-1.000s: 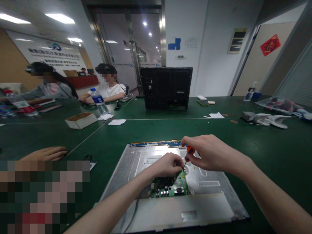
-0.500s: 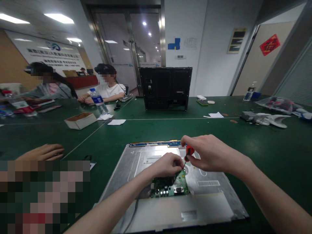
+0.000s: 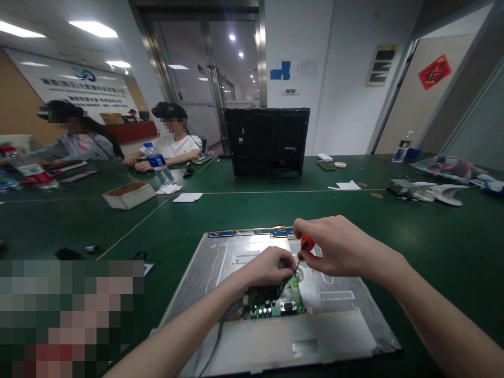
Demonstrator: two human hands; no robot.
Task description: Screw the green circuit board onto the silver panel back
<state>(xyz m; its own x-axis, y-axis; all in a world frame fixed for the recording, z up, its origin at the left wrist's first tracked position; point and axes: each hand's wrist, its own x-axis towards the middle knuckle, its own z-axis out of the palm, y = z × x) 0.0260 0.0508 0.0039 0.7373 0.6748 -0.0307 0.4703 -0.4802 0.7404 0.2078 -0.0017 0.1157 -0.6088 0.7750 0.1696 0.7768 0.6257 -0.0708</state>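
A flat metal display panel lies on the green table, with a green circuit board on its middle and a blue circuit strip along its far edge. My right hand grips the red and black handle of a screwdriver between thumb and fingers. The shaft points down to the board's far right corner. Close beside the tip, my left hand has its fingers pinched together low over the board. What they hold, if anything, is hidden. A grey cable runs off the panel's near edge.
Beyond the panel stands a black monitor housing. An open cardboard box, a water bottle and paper scraps are at the far left. A grey-white stand part lies at right. Two people sit across the table.
Another person's hand at the left has gone from its spot, uncovering small dark items on the table. My hands and the screwdriver have barely shifted.
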